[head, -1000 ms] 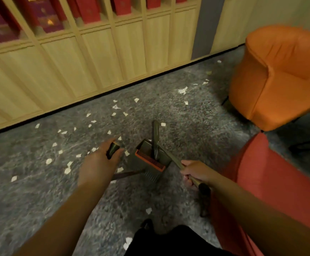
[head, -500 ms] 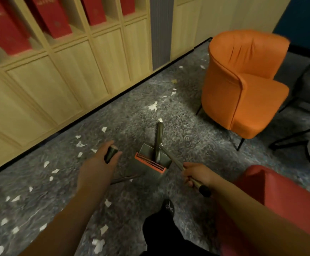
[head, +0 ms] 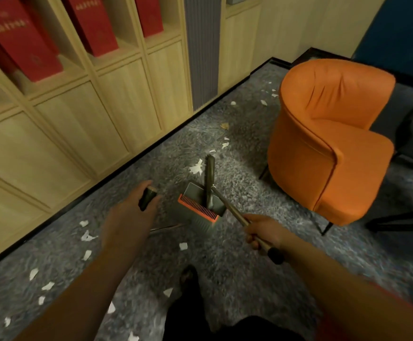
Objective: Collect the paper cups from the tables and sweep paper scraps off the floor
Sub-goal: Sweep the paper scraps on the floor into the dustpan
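Sweeping step. The left hand grips a dark dustpan handle; the right hand grips the metal broom handle. White paper scraps lie across the grey carpet; next, the broom likely must draw scraps toward the grey, orange-combed dustpan.

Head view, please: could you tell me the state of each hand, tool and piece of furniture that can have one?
left hand: grips a dark handle end
right hand: grips the long handle
dustpan: on the carpet, no scraps visible in it
paper scraps: scattered on the carpet, unswept
orange armchair: upright, unoccupied
cabinet doors: closed
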### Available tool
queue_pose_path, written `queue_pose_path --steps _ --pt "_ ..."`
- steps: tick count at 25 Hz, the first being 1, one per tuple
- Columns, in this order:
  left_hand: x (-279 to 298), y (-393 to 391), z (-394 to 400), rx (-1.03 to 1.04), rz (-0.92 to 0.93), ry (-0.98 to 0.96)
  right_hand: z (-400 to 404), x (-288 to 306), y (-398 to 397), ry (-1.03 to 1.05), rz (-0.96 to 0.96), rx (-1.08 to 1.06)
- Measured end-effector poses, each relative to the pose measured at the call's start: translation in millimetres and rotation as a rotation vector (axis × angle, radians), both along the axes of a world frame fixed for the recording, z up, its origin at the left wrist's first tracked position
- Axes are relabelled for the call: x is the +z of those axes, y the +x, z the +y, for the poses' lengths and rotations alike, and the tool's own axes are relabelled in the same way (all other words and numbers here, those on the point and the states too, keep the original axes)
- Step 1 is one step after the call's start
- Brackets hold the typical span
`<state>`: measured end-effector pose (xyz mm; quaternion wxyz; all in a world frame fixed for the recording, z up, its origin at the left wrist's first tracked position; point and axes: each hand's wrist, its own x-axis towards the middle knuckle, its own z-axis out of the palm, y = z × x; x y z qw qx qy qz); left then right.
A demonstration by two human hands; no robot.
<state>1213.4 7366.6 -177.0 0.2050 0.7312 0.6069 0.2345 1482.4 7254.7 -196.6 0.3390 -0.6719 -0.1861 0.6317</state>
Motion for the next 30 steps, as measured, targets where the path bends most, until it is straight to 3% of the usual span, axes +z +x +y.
queue_pose_path --steps 10,16,23,30 --pt "-14.5 106.3 283.9 -0.189 -0.145 -0.046 249.9 3.0 87.7 -0.035 -0.013 -0.081" --pt "-14.9 193.8 420.0 -0.287 -0.176 0.002 350.3 2.6 156.6 0.0 -0.007 -0.198" --pt "-35.0 346.3 580.0 -0.318 -0.183 0.043 511.9 -24.0 306.5 -0.01 0.048 -0.275" --pt "-9.4 483.6 719.3 -0.36 -0.148 0.099 651.0 -13.0 433.7 0.028 -0.025 -0.26"
